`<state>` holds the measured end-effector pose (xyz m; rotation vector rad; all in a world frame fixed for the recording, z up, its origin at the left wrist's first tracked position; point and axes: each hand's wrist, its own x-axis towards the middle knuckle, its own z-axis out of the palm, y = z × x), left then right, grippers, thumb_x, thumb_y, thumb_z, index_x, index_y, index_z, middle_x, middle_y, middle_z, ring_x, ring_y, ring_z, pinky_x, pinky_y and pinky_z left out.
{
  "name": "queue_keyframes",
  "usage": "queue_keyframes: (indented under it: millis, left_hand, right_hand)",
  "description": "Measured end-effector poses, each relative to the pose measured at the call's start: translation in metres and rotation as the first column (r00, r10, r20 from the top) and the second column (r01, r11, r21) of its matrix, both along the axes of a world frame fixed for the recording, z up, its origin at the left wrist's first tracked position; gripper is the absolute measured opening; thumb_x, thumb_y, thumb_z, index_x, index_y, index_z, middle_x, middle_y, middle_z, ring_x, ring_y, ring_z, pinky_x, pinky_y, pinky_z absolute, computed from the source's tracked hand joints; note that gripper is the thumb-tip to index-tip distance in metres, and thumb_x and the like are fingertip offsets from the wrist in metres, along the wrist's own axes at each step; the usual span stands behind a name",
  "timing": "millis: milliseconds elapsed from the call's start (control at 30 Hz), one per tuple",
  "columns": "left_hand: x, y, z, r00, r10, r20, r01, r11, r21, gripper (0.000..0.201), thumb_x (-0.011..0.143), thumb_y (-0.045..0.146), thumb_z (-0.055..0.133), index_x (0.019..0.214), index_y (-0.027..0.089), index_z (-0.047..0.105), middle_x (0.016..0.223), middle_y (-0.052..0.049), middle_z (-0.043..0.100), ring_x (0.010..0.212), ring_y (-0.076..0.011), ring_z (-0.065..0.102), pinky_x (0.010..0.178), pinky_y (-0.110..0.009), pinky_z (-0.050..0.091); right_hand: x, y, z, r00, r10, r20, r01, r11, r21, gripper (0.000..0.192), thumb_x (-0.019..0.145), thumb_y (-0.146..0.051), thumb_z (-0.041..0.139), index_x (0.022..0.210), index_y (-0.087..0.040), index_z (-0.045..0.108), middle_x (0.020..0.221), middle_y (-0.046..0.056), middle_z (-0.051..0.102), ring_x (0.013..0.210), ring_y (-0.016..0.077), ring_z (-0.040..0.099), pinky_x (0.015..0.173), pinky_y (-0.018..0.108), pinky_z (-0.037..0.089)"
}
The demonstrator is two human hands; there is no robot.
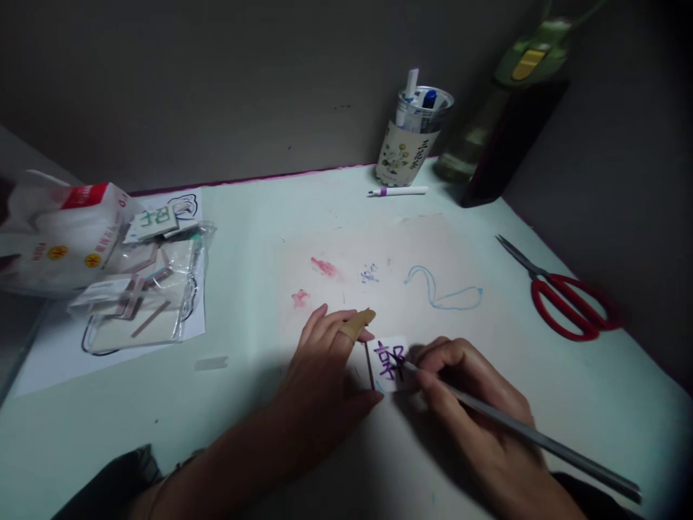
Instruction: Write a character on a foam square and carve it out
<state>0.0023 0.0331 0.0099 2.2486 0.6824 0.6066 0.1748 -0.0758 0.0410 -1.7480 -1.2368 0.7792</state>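
scissors (566,296) right of card (390,363)

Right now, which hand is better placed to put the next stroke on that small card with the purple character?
Right hand: it grips the thin tool with its tip on the small card. Left hand only pins the card's left edge.

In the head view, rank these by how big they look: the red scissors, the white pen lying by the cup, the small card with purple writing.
1. Red scissors, plainly the largest.
2. White pen and small card: unsure. The pen looks longer but far thinner, and it lies farther from the camera, so I won't rank them.
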Motion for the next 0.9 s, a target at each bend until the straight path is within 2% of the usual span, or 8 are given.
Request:
queue_keyframes:
  millis: [100, 167, 233, 333, 467, 667, 800, 900]
  left_hand:
    - [0.002, 0.001, -0.002, 1.000, 0.010, 0.001, -0.010, 1.000, 0.029, 0.107, 0.057, 0.042, 0.096, 0.141, 0.017, 0.036, 0.106, -0.009, 0.066, 0.112, -0.0357, 0.059, 0.112, -0.075, 0.026]
    - [0.002, 0.003, -0.002, 1.000, 0.004, -0.009, -0.004, 1.000, 0.030, 0.113, 0.051, 0.048, 0.098, 0.140, 0.015, 0.038, 0.101, -0.008, 0.066, 0.109, -0.0368, 0.061, 0.110, -0.077, 0.027]
    - [0.001, 0.007, -0.002, 1.000, -0.015, -0.012, 0.016, 1.000, 0.019, 0.110, 0.052, 0.041, 0.098, 0.140, 0.016, 0.038, 0.104, -0.008, 0.066, 0.109, -0.0362, 0.061, 0.110, -0.076, 0.028]
    - [-0.004, 0.012, -0.003, 0.999, -0.039, 0.021, 0.039, 0.999, -0.007, 0.099, 0.062, 0.026, 0.094, 0.142, 0.020, 0.037, 0.113, -0.008, 0.066, 0.116, -0.0333, 0.059, 0.115, -0.070, 0.027]
    - [-0.008, 0.018, -0.006, 0.997, -0.065, 0.047, 0.066, 0.998, -0.021, 0.092, 0.070, 0.018, 0.089, 0.144, 0.021, 0.034, 0.115, -0.006, 0.067, 0.124, -0.0313, 0.056, 0.119, -0.064, 0.024]
    - [-0.004, 0.028, 0.000, 0.973, -0.226, -0.035, 0.223, 0.972, -0.076, 0.087, 0.082, 0.021, 0.081, 0.152, 0.025, 0.029, 0.144, -0.011, 0.057, 0.145, -0.0308, 0.038, 0.123, -0.061, 0.019]
    - [-0.001, 0.033, 0.005, 0.953, -0.302, -0.035, 0.294, 0.945, -0.142, 0.092, 0.085, 0.019, 0.077, 0.156, 0.026, 0.019, 0.141, -0.009, 0.061, 0.149, -0.0308, 0.030, 0.123, -0.061, 0.018]
    - [-0.001, 0.033, 0.006, 0.956, -0.290, -0.030, 0.283, 0.948, -0.143, 0.090, 0.085, 0.018, 0.077, 0.155, 0.027, 0.021, 0.137, -0.007, 0.065, 0.149, -0.0302, 0.032, 0.123, -0.061, 0.018]
  right_hand:
    - [0.004, 0.002, 0.002, 0.997, -0.082, 0.007, 0.081, 0.997, 0.007, 0.011, 0.097, -0.037, 0.057, 0.091, -0.028, 0.060, 0.083, -0.001, 0.065, 0.074, 0.0150, 0.061, 0.057, 0.024, 0.048]
    - [0.006, 0.004, 0.005, 0.994, -0.111, 0.005, 0.111, 0.994, 0.009, 0.011, 0.095, -0.037, 0.060, 0.091, -0.028, 0.064, 0.084, 0.000, 0.068, 0.073, 0.0147, 0.062, 0.058, 0.023, 0.050]
    - [0.006, 0.005, 0.008, 0.990, -0.137, -0.021, 0.137, 0.991, 0.012, 0.011, 0.092, -0.038, 0.065, 0.088, -0.027, 0.067, 0.083, 0.000, 0.070, 0.069, 0.0141, 0.062, 0.057, 0.023, 0.050]
    - [0.005, 0.005, 0.007, 0.985, -0.157, -0.065, 0.158, 0.987, 0.008, 0.013, 0.089, -0.038, 0.069, 0.083, -0.026, 0.067, 0.079, -0.001, 0.069, 0.065, 0.0129, 0.060, 0.053, 0.022, 0.047]
    - [0.003, 0.003, 0.003, 0.989, -0.105, -0.105, 0.105, 0.994, -0.004, 0.017, 0.093, -0.038, 0.065, 0.082, -0.026, 0.063, 0.075, -0.003, 0.064, 0.066, 0.0120, 0.057, 0.056, 0.022, 0.045]
    - [0.004, 0.005, 0.002, 0.995, -0.053, -0.089, 0.054, 0.999, 0.001, 0.016, 0.095, -0.037, 0.063, 0.083, -0.026, 0.063, 0.075, -0.003, 0.062, 0.066, 0.0118, 0.055, 0.057, 0.022, 0.043]
    - [0.004, 0.009, 0.003, 0.995, -0.046, -0.088, 0.046, 0.999, -0.009, 0.015, 0.093, -0.036, 0.066, 0.083, -0.026, 0.063, 0.078, -0.002, 0.065, 0.068, 0.0127, 0.057, 0.059, 0.023, 0.044]
    - [0.003, 0.007, 0.003, 0.994, -0.041, -0.101, 0.040, 0.999, -0.006, 0.016, 0.094, -0.036, 0.064, 0.082, -0.026, 0.061, 0.075, -0.003, 0.064, 0.067, 0.0124, 0.056, 0.059, 0.023, 0.044]
